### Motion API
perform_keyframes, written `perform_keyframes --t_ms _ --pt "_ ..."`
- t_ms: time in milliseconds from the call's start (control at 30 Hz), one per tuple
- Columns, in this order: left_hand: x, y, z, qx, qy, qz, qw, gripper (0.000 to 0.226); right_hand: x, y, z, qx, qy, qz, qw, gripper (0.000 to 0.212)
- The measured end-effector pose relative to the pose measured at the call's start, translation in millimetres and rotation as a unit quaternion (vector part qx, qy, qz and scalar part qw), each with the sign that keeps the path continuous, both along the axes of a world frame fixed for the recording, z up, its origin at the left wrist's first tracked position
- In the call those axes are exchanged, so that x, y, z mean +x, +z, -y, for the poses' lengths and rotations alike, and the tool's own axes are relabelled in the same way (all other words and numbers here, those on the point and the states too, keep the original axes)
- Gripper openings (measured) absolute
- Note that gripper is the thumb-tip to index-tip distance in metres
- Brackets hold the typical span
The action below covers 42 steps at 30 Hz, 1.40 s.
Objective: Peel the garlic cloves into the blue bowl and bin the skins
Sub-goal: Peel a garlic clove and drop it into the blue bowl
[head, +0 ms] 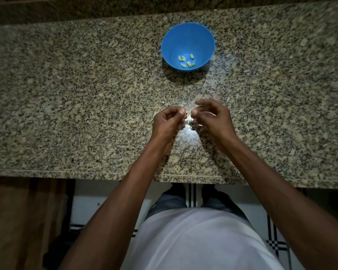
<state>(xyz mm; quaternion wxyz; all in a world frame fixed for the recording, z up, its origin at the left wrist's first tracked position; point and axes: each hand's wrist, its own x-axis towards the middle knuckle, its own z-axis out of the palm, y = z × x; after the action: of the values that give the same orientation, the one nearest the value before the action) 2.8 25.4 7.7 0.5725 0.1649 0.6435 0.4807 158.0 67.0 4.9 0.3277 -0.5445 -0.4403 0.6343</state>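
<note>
No writing or label shows on anything here. On the speckled granite desk (86, 94), the left hand (169, 121) and right hand (209, 117) meet fingertip to fingertip over a bright patch of light, both with fingers curled, pinching a small pale garlic clove (188, 116) between them. It is mostly hidden, so its long axis cannot be told. Thin scraps of papery garlic skin (158, 110) lie on the desk just beside the left hand. Farther back stands the round blue plastic bowl (187, 34), upright, holding six peeled pale cloves (186, 61) scattered on its floor, pointing different ways.
</note>
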Motion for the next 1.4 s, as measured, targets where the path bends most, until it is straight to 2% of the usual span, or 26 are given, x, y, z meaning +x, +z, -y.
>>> perform_keyframes --t_ms 67,133,267,367,467,567,700,800,1033,1167,1267,1400 --pt "-1.2 -0.9 0.3 0.034 -0.014 -0.063 0.997 0.018 1.7 2.4 0.1 -0.089 0.018 -0.023 0.996 0.025" --pt "-1.3 -1.9 -0.1 0.055 -0.024 -0.103 0.993 0.022 1.6 5.2 -0.4 -0.153 0.037 -0.049 0.986 0.027" --pt "0.0 -4.7 -1.2 0.063 -0.03 -0.145 0.987 0.021 -1.0 5.2 -5.7 -0.184 0.012 -0.073 0.98 0.022" --pt "1.2 -4.3 -3.8 0.048 -0.019 -0.137 0.989 0.019 -3.9 1.8 -6.0 -0.12 0.013 -0.022 0.992 0.014" --pt "6.4 0.4 -8.3 -0.004 0.027 -0.052 0.998 0.017 -6.0 0.7 -5.1 -0.003 0.021 0.037 0.999 0.012" --pt "8.8 5.7 -12.7 -0.06 0.073 0.053 0.994 0.014 -6.8 -2.0 -4.0 0.099 0.036 0.105 0.989 0.014" --pt "5.6 4.7 -10.8 -0.08 0.079 0.102 0.988 0.015 -2.1 -5.9 -3.9 0.185 0.056 0.163 0.968 0.016" --pt "-0.2 1.6 -5.5 -0.071 0.058 0.068 0.993 0.013 5.0 -9.9 -7.5 0.164 0.064 0.156 0.972 0.015" --pt "-3.1 2.2 1.4 -0.004 -0.036 -0.114 0.993 0.02 13.3 -8.8 -8.6 0.096 0.062 0.093 0.989 0.017" --pt "-0.9 4.6 -1.0 0.064 -0.096 -0.126 0.985 0.036 12.1 -6.9 -7.2 0.081 0.071 0.078 0.991 0.017" --pt "-0.3 1.7 -2.7 0.091 -0.118 -0.171 0.974 0.032 10.9 -4.7 -7.4 0.075 0.077 0.067 0.992 0.022" --pt "1.2 0.1 -2.8 0.096 -0.094 -0.176 0.975 0.025 11.0 -6.5 -8.2 0.072 0.081 0.074 0.991 0.026"
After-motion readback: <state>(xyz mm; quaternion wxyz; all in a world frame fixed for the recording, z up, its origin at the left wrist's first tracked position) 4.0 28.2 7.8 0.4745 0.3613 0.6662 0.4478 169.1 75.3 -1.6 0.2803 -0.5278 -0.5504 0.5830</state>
